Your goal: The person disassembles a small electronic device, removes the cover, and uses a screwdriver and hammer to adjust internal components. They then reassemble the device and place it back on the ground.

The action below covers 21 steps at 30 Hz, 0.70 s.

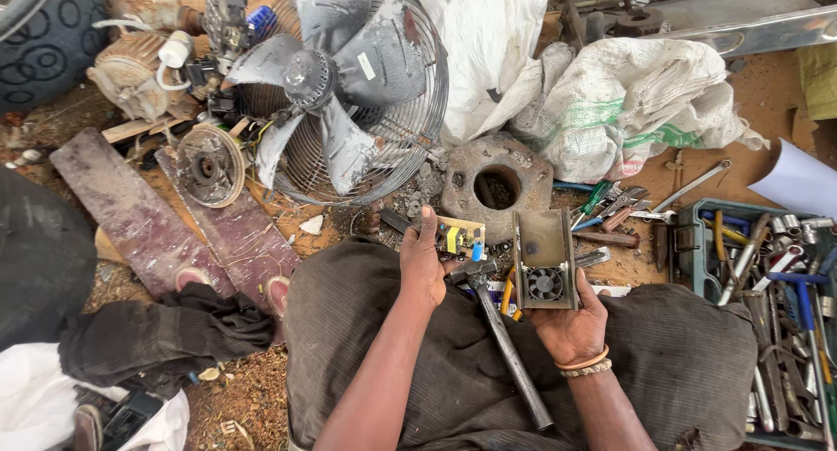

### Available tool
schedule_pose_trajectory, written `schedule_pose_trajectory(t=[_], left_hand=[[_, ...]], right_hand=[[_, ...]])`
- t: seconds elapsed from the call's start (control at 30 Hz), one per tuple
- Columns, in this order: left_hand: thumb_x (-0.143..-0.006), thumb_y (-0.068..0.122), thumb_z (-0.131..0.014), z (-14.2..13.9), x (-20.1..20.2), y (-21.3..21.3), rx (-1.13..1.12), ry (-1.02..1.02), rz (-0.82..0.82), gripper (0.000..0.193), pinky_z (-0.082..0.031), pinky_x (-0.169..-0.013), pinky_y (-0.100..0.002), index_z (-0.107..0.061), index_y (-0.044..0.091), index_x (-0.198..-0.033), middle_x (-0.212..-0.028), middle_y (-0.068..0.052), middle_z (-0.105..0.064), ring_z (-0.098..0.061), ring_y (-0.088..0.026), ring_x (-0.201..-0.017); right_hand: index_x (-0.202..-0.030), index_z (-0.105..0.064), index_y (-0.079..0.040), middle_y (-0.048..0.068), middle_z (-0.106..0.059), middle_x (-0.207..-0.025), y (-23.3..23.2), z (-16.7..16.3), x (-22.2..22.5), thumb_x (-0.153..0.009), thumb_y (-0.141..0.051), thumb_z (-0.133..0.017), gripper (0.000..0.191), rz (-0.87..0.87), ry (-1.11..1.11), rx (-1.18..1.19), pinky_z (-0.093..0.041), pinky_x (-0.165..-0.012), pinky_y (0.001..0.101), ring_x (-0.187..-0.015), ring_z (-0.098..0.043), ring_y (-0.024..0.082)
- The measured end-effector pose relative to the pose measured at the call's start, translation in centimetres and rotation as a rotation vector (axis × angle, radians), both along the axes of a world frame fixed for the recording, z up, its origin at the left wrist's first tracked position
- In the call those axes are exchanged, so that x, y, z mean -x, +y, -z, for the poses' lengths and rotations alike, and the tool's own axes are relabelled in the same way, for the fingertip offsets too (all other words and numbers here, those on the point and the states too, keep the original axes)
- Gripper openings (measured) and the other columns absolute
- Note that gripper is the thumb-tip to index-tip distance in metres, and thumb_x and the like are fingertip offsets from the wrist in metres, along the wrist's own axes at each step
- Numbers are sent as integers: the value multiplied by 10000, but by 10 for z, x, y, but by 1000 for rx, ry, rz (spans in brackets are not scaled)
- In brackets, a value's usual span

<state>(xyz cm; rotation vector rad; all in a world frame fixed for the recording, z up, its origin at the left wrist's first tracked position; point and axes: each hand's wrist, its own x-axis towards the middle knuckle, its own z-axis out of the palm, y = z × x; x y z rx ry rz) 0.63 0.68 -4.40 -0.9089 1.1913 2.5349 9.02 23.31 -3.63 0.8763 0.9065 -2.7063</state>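
My left hand (425, 263) holds a small circuit board (458, 235) with a yellow part on it, lifted above my lap. In my right hand (567, 324) sits a rectangular metal case (544, 257) with a little round fan set in its near end. A hammer (501, 333) with a dark metal handle lies across my lap between the two hands, its head near the circuit board. Both wrists rest over my dark trousers (436, 372).
A large grey fan with a wire guard (349, 85) stands ahead. A rusty metal ring (495, 185) lies beyond the hands. White sacks (610, 102) sit behind it. A blue toolbox (776, 294) of wrenches and pliers is at right. Boards (131, 211) and motor parts (209, 163) lie left.
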Motion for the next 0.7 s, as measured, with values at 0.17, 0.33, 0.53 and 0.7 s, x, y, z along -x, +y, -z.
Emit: schedule_pose_trajectory(t=[0.17, 0.33, 0.53, 0.7], left_hand=[[-905, 544, -588, -28, -14, -8, -186, -16, -43, 508, -657, -822, -528, -501, 141, -1202, -1128, -113, -650, -732, -276, -1015], [-916, 267, -664, -46, -32, -5, -41, 41, 64, 447, -674, -780, -504, -518, 23, -1262, -1134, -121, -628, -719, -282, -993], [-896, 315, -783, -24, -70, 1, 64, 231, 587, 585, -628, -722, -389, -567, -22, -1322, -1174, -162, -645, -687, -228, -992], [-869, 393, -833, 21, -87, -10, 48, 326, 809, 815, -458, -1008, -523, -573, -90, -1472, -1296, -268, -647, -609, -319, -1188]], right_hand=[[-1327, -616, -118, 140, -636, -1323, 1, 5, 0, -1020, -493, -486, 501, -30, 62, 29, -471, -990, 539, -1193, -592, 347], [-1385, -611, -141, 118, -625, -1375, 7, 14, -4, -1074, -474, -463, 479, -59, 171, 72, -427, -1007, 532, -1228, -570, 345], [-1520, -476, -151, 85, -467, -1569, 4, 14, -2, -1159, -466, -426, 482, -80, 217, -62, -336, -1188, 563, -1428, -429, 326], [-1601, -366, -227, 81, -417, -1609, -25, -28, 1, -980, -592, -365, 720, -245, 149, -287, -276, -1176, 586, -1424, -413, 335]])
